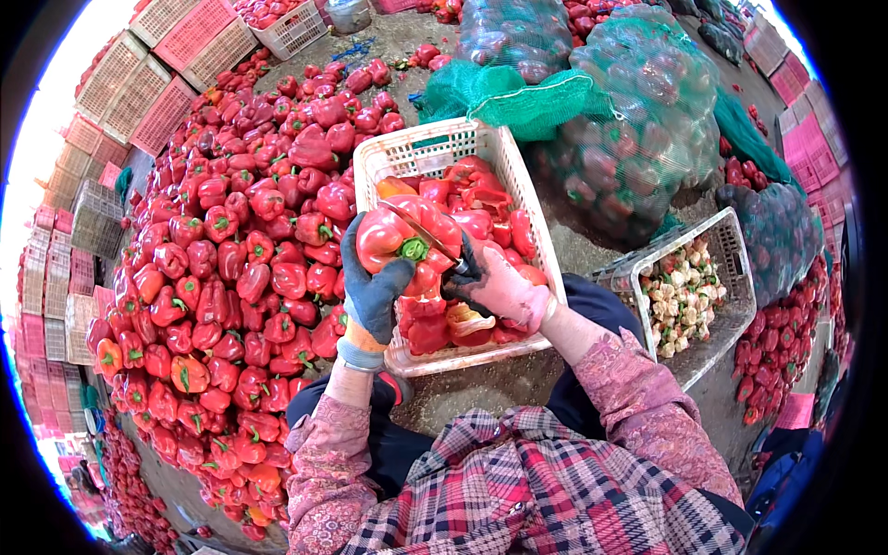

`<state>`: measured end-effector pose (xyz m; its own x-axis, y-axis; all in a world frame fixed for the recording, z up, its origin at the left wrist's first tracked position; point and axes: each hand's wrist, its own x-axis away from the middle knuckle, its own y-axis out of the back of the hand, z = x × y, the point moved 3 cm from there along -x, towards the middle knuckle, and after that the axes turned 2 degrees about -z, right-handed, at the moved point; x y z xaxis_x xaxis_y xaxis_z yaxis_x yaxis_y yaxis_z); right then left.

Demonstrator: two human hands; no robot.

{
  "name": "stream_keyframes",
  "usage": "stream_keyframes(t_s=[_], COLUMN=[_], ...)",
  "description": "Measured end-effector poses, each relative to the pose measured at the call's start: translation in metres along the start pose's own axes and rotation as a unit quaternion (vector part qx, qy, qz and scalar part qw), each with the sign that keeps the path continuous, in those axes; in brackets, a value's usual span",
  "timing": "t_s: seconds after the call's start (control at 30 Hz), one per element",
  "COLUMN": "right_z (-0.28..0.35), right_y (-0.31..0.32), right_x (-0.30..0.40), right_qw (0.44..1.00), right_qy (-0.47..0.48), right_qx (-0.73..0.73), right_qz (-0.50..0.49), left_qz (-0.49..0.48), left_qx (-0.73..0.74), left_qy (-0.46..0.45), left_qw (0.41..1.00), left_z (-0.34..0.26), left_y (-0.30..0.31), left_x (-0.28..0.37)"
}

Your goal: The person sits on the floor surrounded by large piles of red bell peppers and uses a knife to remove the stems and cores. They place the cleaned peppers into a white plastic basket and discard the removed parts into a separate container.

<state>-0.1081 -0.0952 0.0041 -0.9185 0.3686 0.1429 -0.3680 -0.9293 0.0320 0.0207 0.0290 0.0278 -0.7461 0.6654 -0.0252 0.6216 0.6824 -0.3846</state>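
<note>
My left hand point(374, 284), in a dark blue-grey glove, holds a large red bell pepper point(378, 236) by its left side, with the thumb close to the green stem point(414, 249). In my right hand point(494, 281), gloved in pink and black, is a knife point(424, 232); its blade lies across the pepper, right of the stem. Whether the blade is in the flesh, I cannot tell. Both hands are over a white plastic crate point(454, 364) that holds cut red pepper pieces point(423, 326), one showing its pale inside.
A big heap of whole red peppers point(229, 263) lies on the left. Green mesh sacks point(624, 132) full of peppers stand ahead and to the right. A tilted crate point(742, 277) at the right holds pepper cores point(683, 298). Stacked crates point(125, 83) line the far left.
</note>
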Motion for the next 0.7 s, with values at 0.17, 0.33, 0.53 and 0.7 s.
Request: stream_keyframes(t_s=[0.17,0.33,0.53,0.7], right_z=[-0.011,0.008,0.011,0.020], right_y=[0.018,0.029,0.029,0.010], right_x=[0.003,0.006,0.003,0.000], right_qw=[0.992,0.989,0.971,0.962], right_qy=[-0.088,-0.114,-0.138,-0.159], right_qx=[-0.083,-0.061,-0.175,-0.206], right_qz=[0.023,0.068,0.084,0.083], left_qz=[0.034,0.091,0.122,0.158], left_qx=[0.024,0.167,0.305,0.351], left_qy=[0.010,0.080,0.139,0.167], left_qw=[0.999,0.979,0.934,0.908], left_z=[-0.006,-0.007,-0.012,-0.016], left_y=[0.004,0.008,0.019,0.021], left_x=[0.003,0.008,0.016,0.015])
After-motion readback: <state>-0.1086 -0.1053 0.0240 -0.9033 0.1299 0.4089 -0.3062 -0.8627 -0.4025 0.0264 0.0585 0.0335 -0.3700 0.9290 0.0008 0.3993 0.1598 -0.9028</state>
